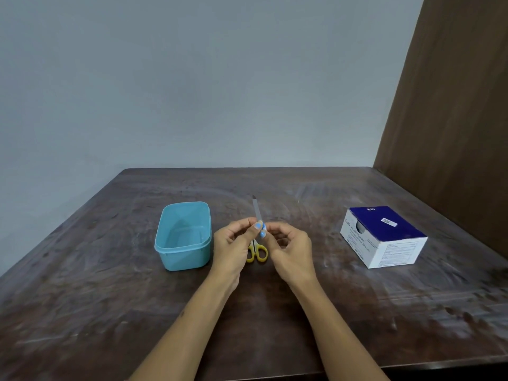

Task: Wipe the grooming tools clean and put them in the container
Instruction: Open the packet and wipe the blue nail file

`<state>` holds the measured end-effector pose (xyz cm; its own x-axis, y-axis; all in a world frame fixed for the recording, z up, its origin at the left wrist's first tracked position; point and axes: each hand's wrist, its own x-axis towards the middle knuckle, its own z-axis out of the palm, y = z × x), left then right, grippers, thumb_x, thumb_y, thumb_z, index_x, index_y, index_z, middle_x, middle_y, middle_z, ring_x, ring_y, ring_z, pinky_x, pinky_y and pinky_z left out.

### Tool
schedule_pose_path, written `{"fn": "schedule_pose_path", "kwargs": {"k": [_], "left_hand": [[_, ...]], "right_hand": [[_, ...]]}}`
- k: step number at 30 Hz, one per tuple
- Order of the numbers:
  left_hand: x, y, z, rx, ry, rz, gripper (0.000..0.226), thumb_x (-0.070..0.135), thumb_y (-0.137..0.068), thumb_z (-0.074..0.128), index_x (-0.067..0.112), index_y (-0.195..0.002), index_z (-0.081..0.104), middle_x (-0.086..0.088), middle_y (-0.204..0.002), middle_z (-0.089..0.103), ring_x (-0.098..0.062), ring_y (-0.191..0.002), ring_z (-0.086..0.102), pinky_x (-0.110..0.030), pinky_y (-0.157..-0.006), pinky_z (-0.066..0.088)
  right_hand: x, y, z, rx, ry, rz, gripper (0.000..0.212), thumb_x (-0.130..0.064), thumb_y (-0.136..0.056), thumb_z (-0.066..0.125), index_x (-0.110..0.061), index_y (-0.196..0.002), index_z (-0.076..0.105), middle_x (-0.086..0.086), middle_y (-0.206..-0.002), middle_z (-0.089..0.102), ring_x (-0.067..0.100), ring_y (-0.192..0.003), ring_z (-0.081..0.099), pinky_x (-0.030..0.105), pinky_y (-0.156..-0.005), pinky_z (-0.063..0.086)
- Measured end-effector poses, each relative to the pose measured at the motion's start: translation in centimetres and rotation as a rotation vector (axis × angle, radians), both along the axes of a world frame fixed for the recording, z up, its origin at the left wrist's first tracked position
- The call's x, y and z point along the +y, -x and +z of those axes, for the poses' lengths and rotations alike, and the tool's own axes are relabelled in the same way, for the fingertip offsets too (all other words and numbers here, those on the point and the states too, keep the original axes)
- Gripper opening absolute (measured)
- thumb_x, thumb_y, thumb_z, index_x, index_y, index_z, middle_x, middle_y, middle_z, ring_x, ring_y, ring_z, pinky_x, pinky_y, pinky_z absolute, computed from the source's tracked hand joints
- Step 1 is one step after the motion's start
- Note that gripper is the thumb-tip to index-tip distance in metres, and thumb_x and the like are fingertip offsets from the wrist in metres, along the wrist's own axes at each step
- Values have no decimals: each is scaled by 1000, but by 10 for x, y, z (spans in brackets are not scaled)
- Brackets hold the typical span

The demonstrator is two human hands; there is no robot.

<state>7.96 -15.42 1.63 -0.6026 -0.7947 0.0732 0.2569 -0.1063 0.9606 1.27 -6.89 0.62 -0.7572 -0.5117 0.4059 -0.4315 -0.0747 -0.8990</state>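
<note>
Teal plastic, the container (183,235) sits open and empty on the left of the table (110,312), its long axis running away from the person. Just right of it the left hand (233,243) pinches the lower end of a thin metal nail file (257,209) between thumb and fingertips. The file is held up off the wood, long axis near upright in view, tip pointing away from the person and slightly left. The right hand (288,247) meets it at the same spot, fingers pressed on a small blue-and-white packet (262,229) — probably a swab, though it is too small to be sure. Below the hands lie yellow-handled scissors (257,253), loops toward the person, blades hidden. Far right stands the swab box (383,236). My judgement — wiping means running the right hand's pad from the grip toward the tip; the left hand is nearer the container for the drop
</note>
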Motion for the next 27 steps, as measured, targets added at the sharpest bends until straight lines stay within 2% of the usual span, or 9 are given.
{"fn": "schedule_pose_path", "kwargs": {"k": [3,6,9,13,17,20,24,27], "left_hand": [[0,0,0,14,62,37,11,8,-78,71,16,-85,71,-13,-95,70,-20,-89,66,-26,-73,54],[-1,-1,2,67,59,71,6,13,-76,73,18,-79,73,-8,-93,66,-24,-90,64,-35,-80,54],[-2,0,1,77,77,74,10,11,-76,72,19,-71,72,-2,-88,64,-23,-90,63,-36,-81,54],[-1,0,0,81,109,16,19,8,-76,72,24,-66,75,-4,-92,65,-25,-96,64,-37,-84,53],[0,-1,1,83,146,12,17,4,-77,70,19,-70,72,2,-91,62,-12,-88,62,-25,-74,52],[1,-1,1,84,192,16,20,3,-78,69,20,-69,72,3,-89,62,-9,-84,61,-23,-71,51],[0,-1,0,91,223,11,20,5,-77,70,21,-67,73,4,-88,61,-11,-86,61,-25,-72,51],[-2,-1,0,102,210,0,28,4,-77,69,27,-62,74,3,-89,61,-12,-86,62,-24,-71,52]], "right_hand": [[0,2,-4,25,-62,24,12,-9,-85,66,-18,-90,72,-7,-78,71,6,-72,67,16,-62,51],[-1,2,-7,71,-129,41,10,-10,-84,67,-17,-90,72,-4,-80,71,8,-74,66,17,-63,52],[-1,1,-5,69,-97,34,9,-11,-83,68,-19,-87,71,-5,-78,70,8,-71,65,16,-61,51],[-2,1,-4,71,-13,10,9,-10,-83,69,-18,-88,71,-5,-78,71,11,-68,67,22,-62,54],[-3,4,-7,42,-72,96,10,-13,-85,67,-14,-92,73,-2,-79,73,12,-71,68,28,-66,57],[-2,7,-8,31,-106,137,12,-15,-86,66,-14,-95,74,-1,-80,73,14,-74,69,31,-68,58],[0,10,-8,26,-131,171,9,-16,-85,67,-16,-91,74,-3,-75,72,9,-69,67,25,-63,56],[1,10,-8,23,-151,184,8,-16,-84,69,-18,-90,75,-6,-73,71,3,-65,64,20,-62,53]]}}
